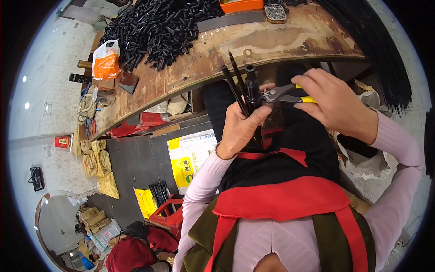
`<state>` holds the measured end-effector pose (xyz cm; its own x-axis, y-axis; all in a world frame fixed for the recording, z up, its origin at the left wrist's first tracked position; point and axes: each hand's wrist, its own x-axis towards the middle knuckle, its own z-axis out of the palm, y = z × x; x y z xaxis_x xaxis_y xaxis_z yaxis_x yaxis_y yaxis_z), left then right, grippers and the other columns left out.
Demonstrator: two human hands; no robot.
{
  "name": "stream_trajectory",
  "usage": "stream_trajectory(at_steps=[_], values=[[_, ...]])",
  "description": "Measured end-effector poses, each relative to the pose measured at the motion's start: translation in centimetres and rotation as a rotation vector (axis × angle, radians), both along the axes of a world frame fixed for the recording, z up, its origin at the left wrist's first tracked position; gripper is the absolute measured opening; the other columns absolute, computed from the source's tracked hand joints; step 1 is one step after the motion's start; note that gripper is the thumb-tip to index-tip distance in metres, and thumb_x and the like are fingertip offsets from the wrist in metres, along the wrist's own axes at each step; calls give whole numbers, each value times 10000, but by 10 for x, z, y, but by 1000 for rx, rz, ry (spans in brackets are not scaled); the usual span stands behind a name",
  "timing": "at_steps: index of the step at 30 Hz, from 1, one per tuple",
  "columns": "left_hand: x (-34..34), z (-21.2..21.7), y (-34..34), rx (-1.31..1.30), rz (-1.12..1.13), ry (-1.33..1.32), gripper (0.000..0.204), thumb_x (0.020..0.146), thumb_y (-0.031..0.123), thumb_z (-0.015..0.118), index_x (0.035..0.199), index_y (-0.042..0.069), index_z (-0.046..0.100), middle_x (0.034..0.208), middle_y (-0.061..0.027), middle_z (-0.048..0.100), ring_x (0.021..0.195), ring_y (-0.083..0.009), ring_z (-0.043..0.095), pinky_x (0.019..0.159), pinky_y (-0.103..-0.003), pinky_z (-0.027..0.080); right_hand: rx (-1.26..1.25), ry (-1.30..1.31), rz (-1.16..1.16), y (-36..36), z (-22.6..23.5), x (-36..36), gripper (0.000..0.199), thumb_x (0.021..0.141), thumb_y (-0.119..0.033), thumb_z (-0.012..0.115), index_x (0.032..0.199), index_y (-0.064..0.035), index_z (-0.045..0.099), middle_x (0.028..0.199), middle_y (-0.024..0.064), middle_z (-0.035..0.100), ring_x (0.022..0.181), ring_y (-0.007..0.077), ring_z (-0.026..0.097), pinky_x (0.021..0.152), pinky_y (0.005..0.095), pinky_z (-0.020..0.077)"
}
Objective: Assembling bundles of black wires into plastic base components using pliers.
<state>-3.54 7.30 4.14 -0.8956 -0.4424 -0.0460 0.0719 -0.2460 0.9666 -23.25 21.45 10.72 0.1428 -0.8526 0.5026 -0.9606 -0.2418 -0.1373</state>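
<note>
My left hand [246,121] is closed around a black tube-shaped piece [252,86] and several thin black rods [236,86], which point up and away from me. In my right hand [340,102] is a pair of pliers [290,94] with yellow grips; fingers and thumb sit on separate handles. The pliers' jaws meet the side of the black tube-shaped piece beside my left thumb. A small light-coloured wire or pin seems to stick out at the jaws, too small to tell. My left palm hides the lower part of the rods.
A worn wooden table [204,68] curves across in front. On it lie a heap of black tubular parts [154,27], an orange box [241,5], a small tin of metal bits [275,13] and a plastic bag [106,59]. Long black rods [371,41] hang at the right.
</note>
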Motion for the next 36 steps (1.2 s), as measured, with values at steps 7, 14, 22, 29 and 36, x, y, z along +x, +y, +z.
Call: stream_trajectory(at_steps=[7,14,22,29,36], values=[[9,-6,-9,-31,-168,85,491,906,332,694,1256,3,595,786,51,535,699,-37,451,615,-204,370,1395,-1423,102,3,2,17,313,817,-91,689,1032,31,496,649,120,571,544,244,612,501,324,459],[1,-8,-11,-20,11,63,507,923,352,670,1259,-18,581,724,49,486,641,-43,423,574,-202,339,256,107,28,0,5,3,451,790,-80,699,1176,32,492,823,103,594,674,252,622,579,336,502],[2,-9,-20,29,-121,92,519,933,350,655,1281,-23,559,725,53,482,641,-44,416,571,-205,333,634,-624,-67,4,10,17,350,821,-137,705,1047,14,484,699,105,547,626,209,615,592,333,466],[-1,-11,-26,83,-162,151,523,951,342,630,1305,-28,521,746,46,486,645,-51,413,580,-210,340,991,-1084,29,-3,7,6,331,881,-152,663,1093,37,492,642,91,590,472,161,573,452,309,449],[3,-12,-23,39,-135,165,451,974,343,596,1243,-13,527,758,28,475,664,-61,416,600,-214,351,297,-539,19,-1,-32,17,413,835,-169,683,1152,-1,477,735,152,600,655,328,617,622,344,475]])
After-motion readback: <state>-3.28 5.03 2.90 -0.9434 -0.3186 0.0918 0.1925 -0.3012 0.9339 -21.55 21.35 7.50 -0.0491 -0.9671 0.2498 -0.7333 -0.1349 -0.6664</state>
